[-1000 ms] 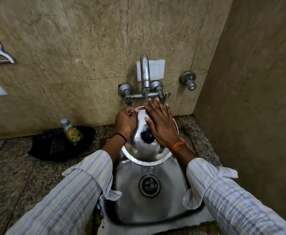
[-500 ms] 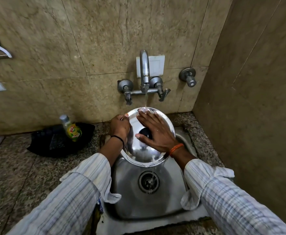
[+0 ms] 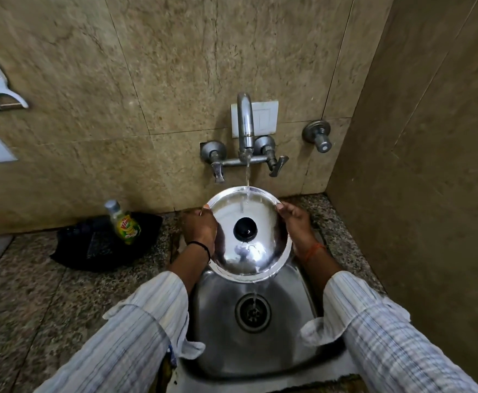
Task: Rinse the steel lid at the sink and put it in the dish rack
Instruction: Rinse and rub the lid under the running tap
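A speckled granite counter meets beige tiled walls, with a steel sink low in the frame's centre. The steel lid sits mid-frame above the sink under the tap, its rim gripped by the left hand and right hand on opposite sides.

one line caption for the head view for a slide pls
Both hands, left hand and right hand, hold a steel lid under the running tap above the sink.

Head view, down over sink
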